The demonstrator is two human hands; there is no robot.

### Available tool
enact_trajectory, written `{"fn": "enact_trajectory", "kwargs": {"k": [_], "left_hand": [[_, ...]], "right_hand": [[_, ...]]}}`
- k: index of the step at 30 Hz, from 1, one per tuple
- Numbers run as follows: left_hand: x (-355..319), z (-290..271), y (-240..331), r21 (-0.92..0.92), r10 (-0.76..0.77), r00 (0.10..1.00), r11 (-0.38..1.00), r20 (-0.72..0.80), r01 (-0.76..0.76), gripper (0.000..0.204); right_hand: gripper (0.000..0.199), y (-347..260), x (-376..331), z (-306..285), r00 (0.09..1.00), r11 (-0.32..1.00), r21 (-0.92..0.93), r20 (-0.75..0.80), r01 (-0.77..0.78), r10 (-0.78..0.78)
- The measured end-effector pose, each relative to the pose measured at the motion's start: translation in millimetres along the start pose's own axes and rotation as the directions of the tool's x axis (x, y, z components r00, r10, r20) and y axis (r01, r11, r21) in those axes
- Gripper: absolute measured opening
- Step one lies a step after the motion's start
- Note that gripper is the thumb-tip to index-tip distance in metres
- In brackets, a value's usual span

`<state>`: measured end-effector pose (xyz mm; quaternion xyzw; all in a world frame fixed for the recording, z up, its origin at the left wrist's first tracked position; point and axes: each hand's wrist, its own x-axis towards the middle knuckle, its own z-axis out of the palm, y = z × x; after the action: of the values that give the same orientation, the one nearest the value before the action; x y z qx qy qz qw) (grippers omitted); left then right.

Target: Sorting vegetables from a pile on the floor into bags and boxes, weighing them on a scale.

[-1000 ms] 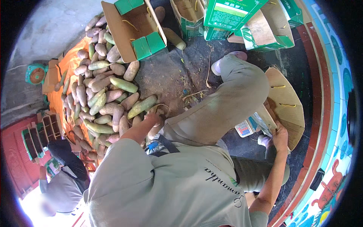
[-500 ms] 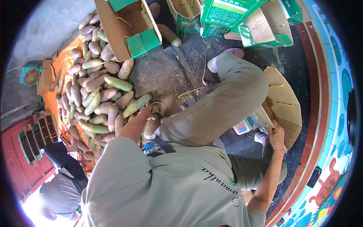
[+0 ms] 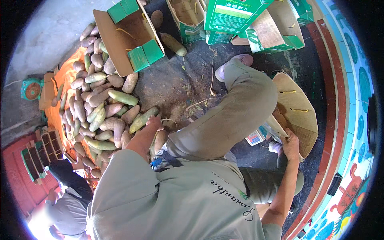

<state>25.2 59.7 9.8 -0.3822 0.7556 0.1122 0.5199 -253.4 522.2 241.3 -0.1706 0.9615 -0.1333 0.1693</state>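
Note:
My left hand (image 3: 153,123) reaches into the near right edge of a heap of radishes. It lies against the end of a green radish (image 3: 143,120), beside a brownish radish (image 3: 161,140) and a thin curved root. Its fingers are partly hidden, so I cannot make out whether they grip anything. Out to the right, my right hand (image 3: 291,143) is closed on the edge of an open cardboard box (image 3: 301,132). Yellow cord loops show on the inside of this box, which stands next to my bent leg.
The heap of muddy radishes (image 3: 96,100) lies on orange sheeting (image 3: 58,106). Green cardboard boxes (image 3: 234,20) stand ahead, with an open one (image 3: 132,40) beside the heap. Near my leg sits a scale (image 3: 255,138). Another person (image 3: 72,212) is at the lower left.
The whole view has shifted, so the heap and boxes appear lower. My left hand has edged slightly forward beside the green radish. My right hand keeps its hold on the box.

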Motion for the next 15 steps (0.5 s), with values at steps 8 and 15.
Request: {"fn": "enact_trajectory", "kwargs": {"k": [8, 15], "left_hand": [[49, 34, -11, 0.105, 0.267, 0.963, 0.959, -0.038, -0.262, 0.030], [25, 13, -13, 0.395, 0.605, 0.786, 0.696, 0.128, -0.599, 0.021]], "right_hand": [[0.020, -15, 0, -10, 1.000, 0.999, -0.050, 0.014, 0.015, -0.014], [0.028, -5, 0, -2, 0.993, 0.989, -0.146, 0.119, 0.037, -0.020]]}}
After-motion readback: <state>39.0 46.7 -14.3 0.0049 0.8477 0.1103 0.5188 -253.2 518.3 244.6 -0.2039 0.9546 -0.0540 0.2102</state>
